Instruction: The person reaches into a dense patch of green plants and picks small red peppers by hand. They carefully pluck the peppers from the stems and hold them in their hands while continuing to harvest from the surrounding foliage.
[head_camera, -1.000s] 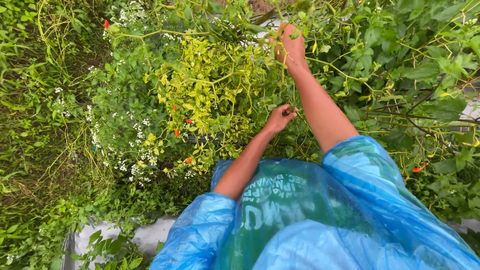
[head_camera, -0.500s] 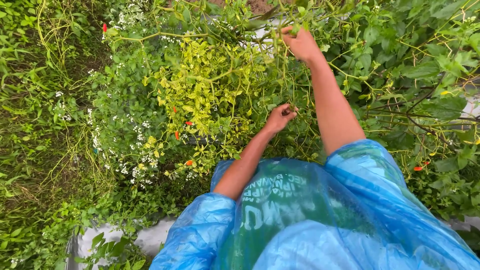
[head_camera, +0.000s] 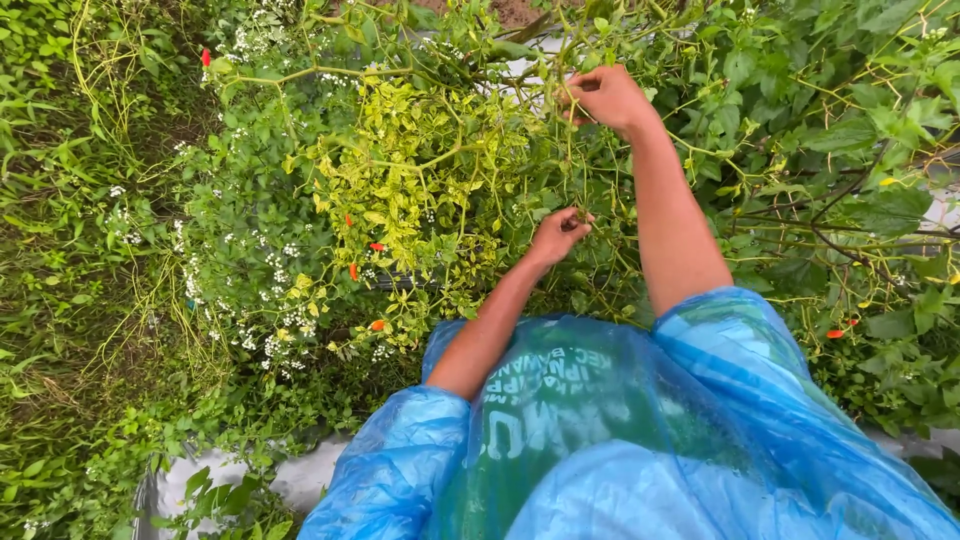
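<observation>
Two hands deep in a chilli bush

The right hand (head_camera: 612, 98) is curled around thin green stems (head_camera: 570, 150) high in the bush, fingers closed on them. Lower, the left hand (head_camera: 558, 236) is clenched among the same stems; what it grips is hidden. Small red chillies (head_camera: 376, 246) hang in the yellow-green foliage (head_camera: 420, 180) left of it. Both arms come from blue plastic raincoat sleeves (head_camera: 740, 360).

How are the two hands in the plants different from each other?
The right hand reaches far up among the stems; the left hand stays low, nearer the body. The right arm is stretched out; the left arm is bent. Both hands are curled shut among green stems, and both arms come out of blue plastic sleeves.
</observation>
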